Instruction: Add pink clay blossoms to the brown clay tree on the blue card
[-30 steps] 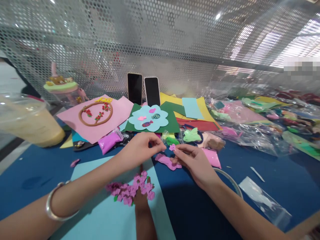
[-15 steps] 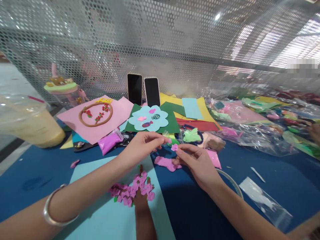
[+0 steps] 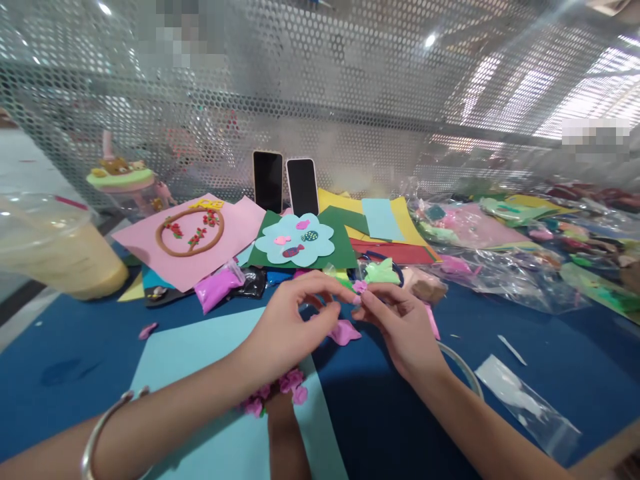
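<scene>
My right hand point(image 3: 400, 327) pinches a small pink clay flower point(image 3: 360, 287) between thumb and fingertips. My left hand point(image 3: 300, 313) reaches in from the other side, index fingertip at the flower and thumb held apart from it. Beneath the hands lies a flattened lump of pink clay point(image 3: 345, 332), partly covered by the left hand. A light blue sheet of paper point(image 3: 210, 433) bears a brown clay trunk point(image 3: 283, 427) with clusters of pink clay blossoms point(image 3: 293, 380). My left forearm hides much of those blossoms.
Behind stand two phones point(image 3: 303, 187), near a flower-shaped card with clay fish point(image 3: 320, 252). At left are a drink cup point(image 3: 75, 267) and pink paper with a clay ring point(image 3: 135, 237). A tape roll point(image 3: 463, 367) and a plastic bag point(image 3: 525, 400) lie at right.
My left hand has moved right to meet the flower in my right hand, its thumb spreading from the index finger. The left forearm now covers more of the blossoms.
</scene>
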Tool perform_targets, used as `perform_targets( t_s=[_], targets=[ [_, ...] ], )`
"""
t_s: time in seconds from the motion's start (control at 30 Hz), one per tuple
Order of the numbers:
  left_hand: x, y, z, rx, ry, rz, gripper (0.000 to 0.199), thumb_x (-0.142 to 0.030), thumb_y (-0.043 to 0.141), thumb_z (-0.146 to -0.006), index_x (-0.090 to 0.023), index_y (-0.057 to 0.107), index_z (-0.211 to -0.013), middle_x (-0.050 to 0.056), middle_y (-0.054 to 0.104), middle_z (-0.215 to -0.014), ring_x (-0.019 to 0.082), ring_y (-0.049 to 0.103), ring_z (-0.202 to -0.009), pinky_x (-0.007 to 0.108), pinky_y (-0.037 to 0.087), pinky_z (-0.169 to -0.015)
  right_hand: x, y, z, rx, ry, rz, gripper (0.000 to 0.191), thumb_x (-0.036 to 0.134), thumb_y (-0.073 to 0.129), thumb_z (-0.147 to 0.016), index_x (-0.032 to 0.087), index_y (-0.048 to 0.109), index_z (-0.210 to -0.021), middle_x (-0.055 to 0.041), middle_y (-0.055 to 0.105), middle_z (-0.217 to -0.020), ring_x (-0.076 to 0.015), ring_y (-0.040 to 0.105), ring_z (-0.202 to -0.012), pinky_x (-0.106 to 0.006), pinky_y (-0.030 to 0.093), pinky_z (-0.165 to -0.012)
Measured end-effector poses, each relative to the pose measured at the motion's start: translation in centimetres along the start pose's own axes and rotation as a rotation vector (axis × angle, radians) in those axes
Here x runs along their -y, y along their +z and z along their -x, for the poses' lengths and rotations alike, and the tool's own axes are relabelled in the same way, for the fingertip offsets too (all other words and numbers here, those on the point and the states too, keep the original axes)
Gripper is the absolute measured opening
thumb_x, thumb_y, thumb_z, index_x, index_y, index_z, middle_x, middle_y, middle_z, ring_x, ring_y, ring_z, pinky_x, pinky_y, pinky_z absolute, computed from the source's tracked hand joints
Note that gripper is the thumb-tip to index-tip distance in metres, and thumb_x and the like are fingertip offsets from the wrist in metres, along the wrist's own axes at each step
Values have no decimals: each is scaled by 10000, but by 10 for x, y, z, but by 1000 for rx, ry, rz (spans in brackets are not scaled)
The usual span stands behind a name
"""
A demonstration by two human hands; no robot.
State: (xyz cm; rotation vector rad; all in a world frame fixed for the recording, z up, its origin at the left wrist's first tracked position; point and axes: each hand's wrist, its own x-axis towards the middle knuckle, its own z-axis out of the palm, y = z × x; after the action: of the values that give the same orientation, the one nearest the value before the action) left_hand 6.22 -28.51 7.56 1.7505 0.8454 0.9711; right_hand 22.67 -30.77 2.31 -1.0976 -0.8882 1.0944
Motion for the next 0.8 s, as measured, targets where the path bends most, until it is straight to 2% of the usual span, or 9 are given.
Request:
perform_targets(
  t_s=[0.17,0.27,0.37,0.47,0.6,0.8],
  targets=[
    [0,3,7,30,218,-199,275,-58,480,-779,-196,692,-885,32,646,-874,127,604,-812,248,489,-741,3,0,2,-32,-74,93,211,359,794,-625,194,699,-715,-21,701,-622,-184,674,-541,-291,562,-532],
    [5,3,10,4,369,-350,287,-67,482,-794,-198,679,-957,40,654,-936,124,605,-853,243,496,-778,3,0,4,-25,-93,103,199,360,784,-641,197,694,-711,-20,701,-618,-189,682,-554,-295,570,-550],
    [10,-1,12,-59,604,-642,305,-94,492,-811,-199,658,-1044,56,674,-989,158,611,-895,290,496,-806,3,-1,5,-33,-112,101,195,357,779,-649,196,692,-713,-20,696,-610,-186,677,-562,-292,566,-543],
    [13,-6,14,-45,795,-981,358,-136,510,-845,-244,608,-1172,56,686,-1050,207,622,-957,346,485,-843,1,-2,5,-48,-148,104,180,349,776,-653,196,695,-706,-22,696,-609,-182,671,-559,-286,559,-533],
    [15,-8,14,21,761,-1108,462,-141,497,-884,-360,502,-1291,23,659,-1148,195,624,-1028,336,458,-924,0,-2,6,-67,-166,109,169,346,772,-656,200,695,-693,-24,698,-602,-190,673,-556,-296,562,-534],
    [19,-8,15,-13,784,-1168,523,-146,493,-891,-381,415,-1352,9,648,-1168,192,631,-1013,338,447,-941,2,-2,7,-84,-143,82,186,367,782,-646,213,700,-708,-26,706,-613,-195,674,-550,-300,555,-513]
  ],
)
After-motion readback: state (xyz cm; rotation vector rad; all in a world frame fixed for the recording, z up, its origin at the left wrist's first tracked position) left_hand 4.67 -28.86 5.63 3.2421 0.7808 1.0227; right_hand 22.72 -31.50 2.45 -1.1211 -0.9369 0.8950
